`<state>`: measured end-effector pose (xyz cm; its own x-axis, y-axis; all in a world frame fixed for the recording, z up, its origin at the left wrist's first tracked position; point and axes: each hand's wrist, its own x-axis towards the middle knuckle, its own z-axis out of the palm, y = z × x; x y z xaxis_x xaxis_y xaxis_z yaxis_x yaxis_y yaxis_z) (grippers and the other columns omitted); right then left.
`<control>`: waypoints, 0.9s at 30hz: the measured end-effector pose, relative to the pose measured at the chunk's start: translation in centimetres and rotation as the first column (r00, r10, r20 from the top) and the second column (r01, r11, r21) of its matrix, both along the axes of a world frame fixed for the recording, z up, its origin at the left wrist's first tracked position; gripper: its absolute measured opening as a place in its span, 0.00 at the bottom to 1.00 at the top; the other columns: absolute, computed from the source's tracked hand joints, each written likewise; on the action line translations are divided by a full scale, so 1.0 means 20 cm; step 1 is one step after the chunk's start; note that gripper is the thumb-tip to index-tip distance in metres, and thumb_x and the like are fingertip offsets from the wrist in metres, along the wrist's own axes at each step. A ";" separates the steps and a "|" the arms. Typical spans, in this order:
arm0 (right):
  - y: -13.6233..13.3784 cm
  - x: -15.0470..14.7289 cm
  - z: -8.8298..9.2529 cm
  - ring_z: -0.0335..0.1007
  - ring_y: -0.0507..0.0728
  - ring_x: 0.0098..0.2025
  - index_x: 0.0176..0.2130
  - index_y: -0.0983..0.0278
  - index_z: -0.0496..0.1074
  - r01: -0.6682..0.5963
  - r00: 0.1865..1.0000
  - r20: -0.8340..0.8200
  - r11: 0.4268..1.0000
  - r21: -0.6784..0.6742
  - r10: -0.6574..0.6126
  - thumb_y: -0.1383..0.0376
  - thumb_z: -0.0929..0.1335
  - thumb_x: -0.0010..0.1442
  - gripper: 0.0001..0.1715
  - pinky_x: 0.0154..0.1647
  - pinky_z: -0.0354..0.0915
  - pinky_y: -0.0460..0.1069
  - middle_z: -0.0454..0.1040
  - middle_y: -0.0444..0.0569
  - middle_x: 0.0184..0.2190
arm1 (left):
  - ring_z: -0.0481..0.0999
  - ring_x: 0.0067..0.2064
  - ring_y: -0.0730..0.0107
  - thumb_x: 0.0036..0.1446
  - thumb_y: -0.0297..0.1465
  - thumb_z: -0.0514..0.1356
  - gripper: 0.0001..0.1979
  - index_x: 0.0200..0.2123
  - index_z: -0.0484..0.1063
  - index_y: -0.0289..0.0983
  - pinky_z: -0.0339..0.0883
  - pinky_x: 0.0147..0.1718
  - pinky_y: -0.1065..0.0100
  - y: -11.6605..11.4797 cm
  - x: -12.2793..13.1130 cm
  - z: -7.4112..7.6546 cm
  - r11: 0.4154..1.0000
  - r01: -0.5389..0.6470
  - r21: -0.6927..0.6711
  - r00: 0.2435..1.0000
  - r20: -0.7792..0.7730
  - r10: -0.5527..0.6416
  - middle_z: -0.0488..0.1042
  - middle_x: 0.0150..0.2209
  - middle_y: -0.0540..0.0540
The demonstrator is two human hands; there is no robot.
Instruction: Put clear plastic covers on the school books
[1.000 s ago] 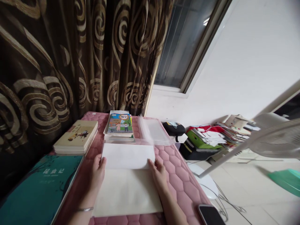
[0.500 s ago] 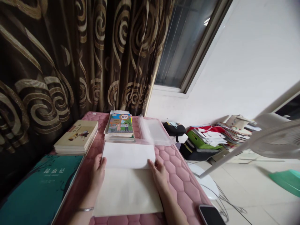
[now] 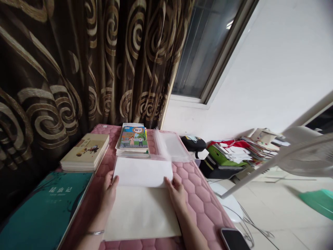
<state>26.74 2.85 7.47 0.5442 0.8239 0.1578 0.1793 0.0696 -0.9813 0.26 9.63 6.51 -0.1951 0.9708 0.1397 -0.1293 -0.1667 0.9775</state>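
Note:
A large cream sheet (image 3: 142,211) lies on the pink quilted table (image 3: 200,205) in front of me. A white flap (image 3: 142,172) is folded over its far end. My left hand (image 3: 109,194) rests on the sheet's left edge with the thumb on the flap's corner. My right hand (image 3: 178,194) lies on the right edge, fingers stretched toward the flap's other corner. Both hands press flat on the paper, and no finger curls round anything.
A teal book (image 3: 44,211) lies at the near left, a beige book stack (image 3: 85,152) behind it. A colourful textbook (image 3: 133,138) and clear plastic sleeves (image 3: 171,146) sit at the far end. A phone (image 3: 232,239) lies at the table's near right corner. A fan (image 3: 304,152) stands right.

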 end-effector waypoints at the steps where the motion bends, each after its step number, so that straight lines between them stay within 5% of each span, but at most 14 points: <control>1: 0.00 0.00 0.01 0.63 0.56 0.27 0.27 0.64 0.73 0.003 1.000 0.000 1.000 -0.003 -0.003 0.43 0.71 0.48 0.26 0.27 0.59 0.47 0.70 0.45 0.22 | 0.77 0.40 0.58 0.43 0.52 0.66 0.28 0.40 0.68 0.39 0.70 0.42 0.60 0.00 0.00 0.00 1.000 0.007 0.001 1.000 0.011 -0.007 0.78 0.36 0.46; 6: -0.02 -0.01 0.05 0.68 0.58 0.31 0.33 0.64 0.75 -0.061 0.996 -0.063 0.998 -0.028 0.059 0.41 0.72 0.46 0.29 0.30 0.63 0.48 0.75 0.48 0.28 | 0.76 0.40 0.59 0.42 0.54 0.66 0.30 0.40 0.68 0.38 0.69 0.42 0.60 0.01 0.01 -0.02 0.999 -0.022 -0.025 1.000 -0.003 0.022 0.78 0.37 0.44; 11: -0.02 -0.01 0.04 0.67 0.57 0.30 0.27 0.63 0.71 -0.050 0.997 -0.060 0.998 -0.028 0.048 0.40 0.71 0.45 0.29 0.28 0.61 0.48 0.73 0.47 0.24 | 0.76 0.39 0.61 0.45 0.52 0.65 0.27 0.40 0.68 0.39 0.68 0.41 0.62 0.02 0.00 -0.06 1.000 -0.004 -0.001 1.000 -0.027 0.004 0.77 0.37 0.45; 27: -0.01 0.02 -0.01 0.66 0.56 0.28 0.30 0.63 0.72 -0.048 0.997 -0.058 0.998 -0.043 0.045 0.40 0.71 0.47 0.29 0.27 0.60 0.48 0.71 0.44 0.22 | 0.76 0.41 0.59 0.42 0.51 0.66 0.27 0.40 0.66 0.40 0.69 0.42 0.60 0.01 0.01 -0.03 1.000 -0.023 -0.010 1.000 -0.002 0.023 0.77 0.35 0.46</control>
